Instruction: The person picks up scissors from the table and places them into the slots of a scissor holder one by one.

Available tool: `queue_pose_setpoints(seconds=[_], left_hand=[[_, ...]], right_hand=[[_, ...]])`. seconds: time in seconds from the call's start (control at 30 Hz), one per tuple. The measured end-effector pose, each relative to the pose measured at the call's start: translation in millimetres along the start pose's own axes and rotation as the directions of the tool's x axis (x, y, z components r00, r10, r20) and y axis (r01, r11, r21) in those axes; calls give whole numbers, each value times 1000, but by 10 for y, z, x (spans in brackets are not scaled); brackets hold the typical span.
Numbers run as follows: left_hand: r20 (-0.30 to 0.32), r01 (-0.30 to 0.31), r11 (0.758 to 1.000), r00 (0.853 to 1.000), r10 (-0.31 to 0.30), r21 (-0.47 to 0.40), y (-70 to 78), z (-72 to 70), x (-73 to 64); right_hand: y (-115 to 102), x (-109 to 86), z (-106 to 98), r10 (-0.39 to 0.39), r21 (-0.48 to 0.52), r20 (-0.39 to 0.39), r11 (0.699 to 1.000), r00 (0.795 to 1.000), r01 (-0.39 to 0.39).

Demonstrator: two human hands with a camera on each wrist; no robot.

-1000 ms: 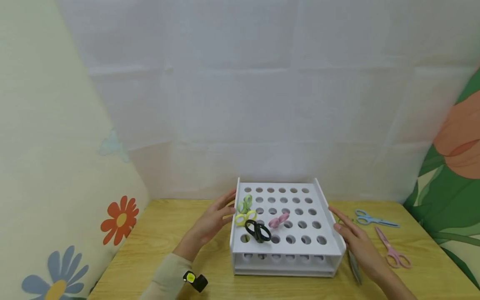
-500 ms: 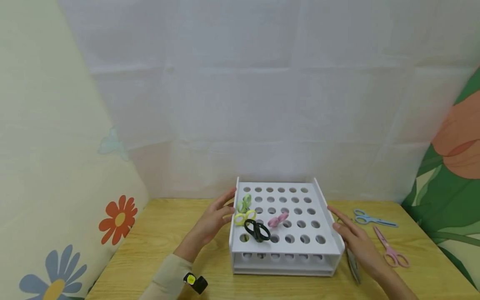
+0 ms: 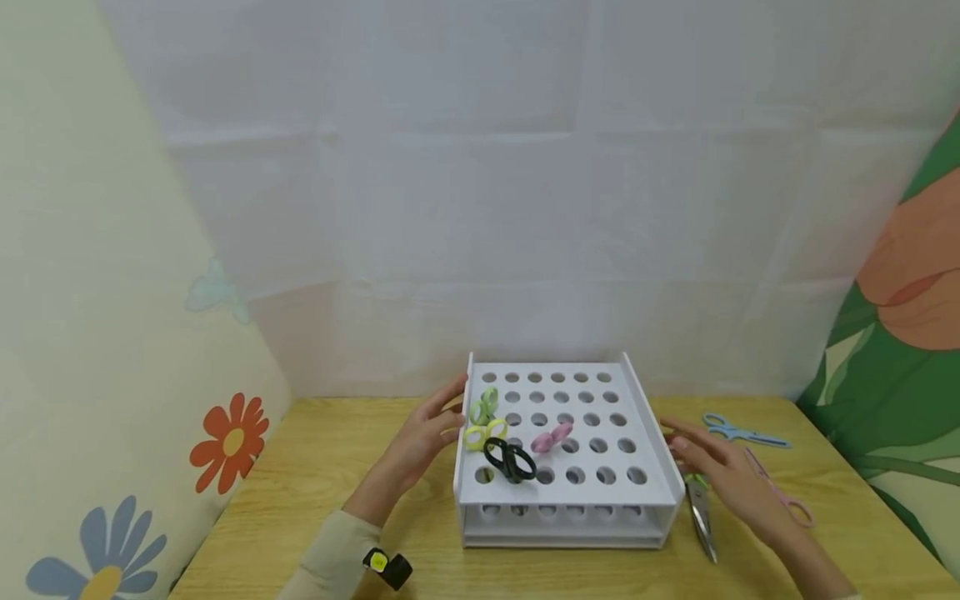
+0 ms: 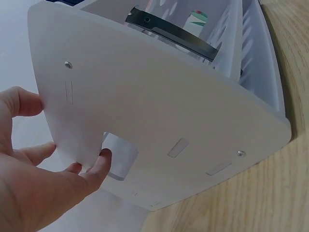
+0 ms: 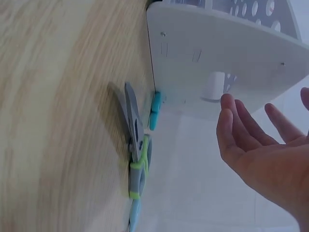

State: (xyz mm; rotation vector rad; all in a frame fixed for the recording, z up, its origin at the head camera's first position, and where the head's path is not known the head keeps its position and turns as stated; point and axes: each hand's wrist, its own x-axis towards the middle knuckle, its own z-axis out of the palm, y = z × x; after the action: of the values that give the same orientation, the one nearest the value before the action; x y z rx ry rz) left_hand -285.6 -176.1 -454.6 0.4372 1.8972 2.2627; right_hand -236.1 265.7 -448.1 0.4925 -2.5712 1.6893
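A white rack (image 3: 592, 502) with rows of round holes stands on the table. Upright in its left holes are scissors with black (image 3: 510, 461), yellow (image 3: 474, 437), light green (image 3: 483, 406) and pink (image 3: 552, 437) handles. My left hand (image 3: 414, 442) rests against the rack's left side panel; in the left wrist view its fingertips touch the panel edge and one reaches the cutout. Just off the right side panel, my right hand (image 3: 731, 479) holds nothing, its fingers loosely bent. Below it lie green-and-grey scissors (image 3: 701, 521), blades toward the front.
Light blue scissors (image 3: 746, 433) and pink scissors (image 3: 787, 504) lie on the table (image 3: 330, 467) to the right. A small teal object (image 5: 154, 110) shows behind the shears in the right wrist view. A white sheet (image 3: 450, 208) hangs behind the rack.
My right hand has come slightly away from the rack's right side, uncovering more of the green-and-grey scissors and partly covering the pink pair. My left hand stays at the left panel.
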Motion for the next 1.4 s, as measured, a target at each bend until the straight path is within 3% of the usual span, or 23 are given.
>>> queue_pose_setpoints(seconds=[0.23, 0.43, 0.63, 0.73, 0.83, 1.03, 1.17, 1.3, 1.4], left_hand=[[13, -1, 1000, 1000, 1, -9, -23, 20, -35], [7, -14, 1000, 1000, 14, -27, -39, 29, -52], [-1, -21, 999, 1000, 21, -32, -47, 3, -46], [4, -24, 999, 1000, 24, -36, -45, -1, -34], [8, -26, 999, 1000, 26, -42, -44, 7, -24], [9, -20, 999, 1000, 20, -43, -38, 22, -16], [12, -11, 999, 1000, 12, -30, -32, 17, -6], [16, -9, 1000, 1000, 10, -25, -21, 5, 5], [19, -11, 1000, 1000, 11, -27, -8, -4, 4]], right_hand=[[69, -15, -92, 36, -131, -52, 990, 998, -42], [220, 39, -158, 42, -299, -140, 951, 989, -82], [338, 146, -233, 131, -290, -195, 939, 972, -185], [372, 198, -272, 139, -317, -203, 927, 969, -200], [414, 257, -304, 121, -414, -172, 891, 978, -183], [504, 370, -282, 137, -606, -65, 782, 988, -148], [542, 390, -217, 167, -668, -79, 723, 983, -177], [533, 413, -177, 244, -704, -103, 667, 964, -244], [545, 448, -158, 263, -704, -111, 659, 958, -263]])
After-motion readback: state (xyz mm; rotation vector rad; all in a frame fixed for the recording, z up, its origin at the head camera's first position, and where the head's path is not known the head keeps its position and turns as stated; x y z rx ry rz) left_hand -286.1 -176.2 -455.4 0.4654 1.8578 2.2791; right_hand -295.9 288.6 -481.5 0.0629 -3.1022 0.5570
